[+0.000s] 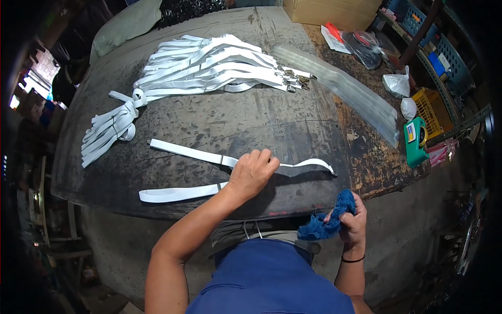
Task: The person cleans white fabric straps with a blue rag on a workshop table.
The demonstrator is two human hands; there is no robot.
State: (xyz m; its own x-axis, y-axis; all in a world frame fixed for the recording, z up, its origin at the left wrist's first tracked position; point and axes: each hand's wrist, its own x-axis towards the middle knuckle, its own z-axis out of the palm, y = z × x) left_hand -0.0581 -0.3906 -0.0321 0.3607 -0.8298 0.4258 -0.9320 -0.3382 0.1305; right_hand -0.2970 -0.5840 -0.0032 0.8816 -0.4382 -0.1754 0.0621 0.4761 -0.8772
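Note:
My left hand [254, 174] is closed on a white strap [191, 152] over the front of the table. One end of this strap reaches left, and the other curves right to a small metal clip [334, 172]. A second white strap [175, 194] lies nearer the table's front edge, its right part hidden under my left forearm. My right hand [354, 224] grips a crumpled blue cloth [330, 222] just off the front edge. Behind the straps is a large bundle of white straps [209, 65], with metal clips [295, 81] at its right end.
A knotted bunch of white straps [112, 128] lies at the left. Clear plastic sleeves [345, 89] run along the right of the dark tabletop [235, 120]. Further right are a green device [415, 144], white bags [397, 83] and a yellow basket [426, 112]. A cardboard box [332, 13] stands behind.

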